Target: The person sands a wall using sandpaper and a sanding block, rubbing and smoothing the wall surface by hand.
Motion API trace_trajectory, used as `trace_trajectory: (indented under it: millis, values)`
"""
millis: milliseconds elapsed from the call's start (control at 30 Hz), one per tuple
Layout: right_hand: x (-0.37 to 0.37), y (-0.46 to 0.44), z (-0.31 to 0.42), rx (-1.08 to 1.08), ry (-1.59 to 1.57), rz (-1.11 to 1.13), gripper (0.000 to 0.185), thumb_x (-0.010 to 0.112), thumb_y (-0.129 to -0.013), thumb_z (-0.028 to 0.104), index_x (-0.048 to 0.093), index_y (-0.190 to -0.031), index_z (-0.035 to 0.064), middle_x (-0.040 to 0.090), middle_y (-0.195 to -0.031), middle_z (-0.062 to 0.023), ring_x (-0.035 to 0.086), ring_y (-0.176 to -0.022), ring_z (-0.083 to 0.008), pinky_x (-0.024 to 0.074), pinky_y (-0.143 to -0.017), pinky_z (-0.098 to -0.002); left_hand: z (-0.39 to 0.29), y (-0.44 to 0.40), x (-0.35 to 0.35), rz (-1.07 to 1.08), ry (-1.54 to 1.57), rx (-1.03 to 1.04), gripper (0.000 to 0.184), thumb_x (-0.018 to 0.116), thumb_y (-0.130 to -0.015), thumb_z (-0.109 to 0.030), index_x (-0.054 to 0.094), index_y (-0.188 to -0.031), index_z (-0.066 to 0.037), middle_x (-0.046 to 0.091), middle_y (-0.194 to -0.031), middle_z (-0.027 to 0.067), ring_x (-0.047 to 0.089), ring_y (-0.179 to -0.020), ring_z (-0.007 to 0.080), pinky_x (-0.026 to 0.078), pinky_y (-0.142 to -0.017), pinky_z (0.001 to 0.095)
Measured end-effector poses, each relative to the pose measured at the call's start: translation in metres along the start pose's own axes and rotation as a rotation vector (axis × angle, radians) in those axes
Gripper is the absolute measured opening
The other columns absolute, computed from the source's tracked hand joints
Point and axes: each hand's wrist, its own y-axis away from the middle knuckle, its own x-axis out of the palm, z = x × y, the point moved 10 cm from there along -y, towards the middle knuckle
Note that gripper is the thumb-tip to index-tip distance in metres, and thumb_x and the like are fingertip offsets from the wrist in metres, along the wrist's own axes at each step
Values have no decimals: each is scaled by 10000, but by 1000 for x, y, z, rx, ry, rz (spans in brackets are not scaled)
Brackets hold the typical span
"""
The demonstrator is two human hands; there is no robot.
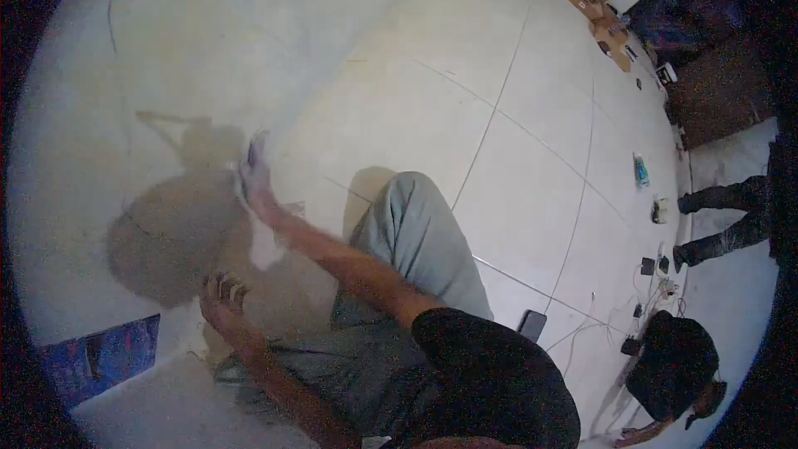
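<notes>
My right hand [258,179] reaches out close to the pale wall [191,41], and a whitish edge shows along its palm side. What that is, I cannot make out. Lower down, my left hand [223,301] is held in front of my left knee with its fingers curled but apart, and nothing plain shows in it. A dark shadow of a head and hand falls across the wall beside both hands. Between my arms, a small pale patch [266,248] shows; its kind is unclear.
A blue printed sheet [104,357] is at lower left. On the tiled floor [532,166] lie a phone [532,324], a blue packet [640,170], and several cables and adapters [665,287]. Cardboard boxes [586,2] line the far edge. Another person [673,366] crouches at right; someone's legs [727,216] stand beyond.
</notes>
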Motion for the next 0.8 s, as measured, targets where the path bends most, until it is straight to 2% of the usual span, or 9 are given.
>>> trace_trajectory:
  millis: [67, 133, 367, 467, 500, 567, 633, 733, 800]
  values:
    - [-14, -9, 12, -134, 54, -47, 791, 448, -1059, 577, 247, -1609, 44, 551, -1396, -161, 568, -1173, -292, 494, -996, -427, 20, -11, -8, -14, 64, -111, 366, 549, -1016, -211, 590, -1330, -29, 663, -1069, 116, 670, -826, 225, 597, -670, 350]
    - [6, 9, 9, -21, -107, 185, 830, 469, -1071, 425, 69, -1631, -40, 184, -1693, -241, 223, -1551, -317, 194, -1242, -423, 34, -14, -8, -14, 118, -132, 383, 578, -999, -184, 577, -1347, -24, 667, -1071, 124, 675, -814, 226, 589, -648, 341]
    - [28, 63, -11, 207, -152, 238, 800, 439, -1083, 436, 94, -1632, -34, 172, -1697, -222, 188, -1558, -308, 167, -1254, -415, 11, 12, 8, 6, 134, -89, 382, 553, -1019, -198, 554, -1364, -33, 673, -1077, 132, 677, -848, 232, 579, -653, 340]
    - [12, 32, -22, 483, -455, 180, 788, 426, -1088, 440, 105, -1632, -31, 166, -1698, -213, 174, -1561, -304, 155, -1258, -412, 13, 13, -4, -95, 87, -132, 387, 547, -1019, -204, 547, -1365, -30, 674, -1084, 130, 676, -871, 237, 580, -665, 342]
    - [6, 23, -20, 480, -504, 166, 784, 421, -1089, 442, 109, -1632, -30, 164, -1699, -210, 169, -1562, -303, 151, -1260, -411, 13, 10, -2, -61, 100, -109, 385, 553, -1018, -210, 552, -1358, -31, 674, -1086, 126, 673, -872, 229, 579, -667, 341]
    - [-4, 12, 4, 221, -395, 227, 787, 421, -1088, 454, 115, -1633, -24, 130, -1709, -207, 128, -1573, -296, 122, -1270, -419, 17, 8, 1, -18, 115, -89, 382, 558, -1016, -216, 557, -1351, -32, 674, -1088, 121, 671, -872, 221, 578, -668, 340]
    - [0, 22, 2, 31, 14, 208, 788, 440, -1088, 434, 101, -1636, -20, 73, -1718, -204, 66, -1588, -291, 98, -1277, -424, 7, 9, 15, 82, 25, 78, 375, 578, -1009, -218, 562, -1334, -31, 673, -1089, 105, 669, -868, 198, 575, -670, 327]
    - [16, 64, -8, 30, 74, 243, 783, 443, -1082, 408, 94, -1633, -24, 99, -1704, -212, 102, -1567, -296, 123, -1264, -418, 4, 18, 13, -16, 36, -111, 383, 588, -1011, -220, 564, -1339, -22, 671, -1096, 97, 666, -865, 181, 573, -672, 311]
    - [22, 76, -6, 42, 69, 273, 780, 445, -1077, 391, 90, -1632, -27, 117, -1695, -218, 126, -1552, -298, 139, -1255, -415, 1, 17, 10, 2, 20, -92, 386, 589, -1010, -229, 570, -1335, -21, 672, -1094, 93, 666, -860, 182, 571, -672, 303]
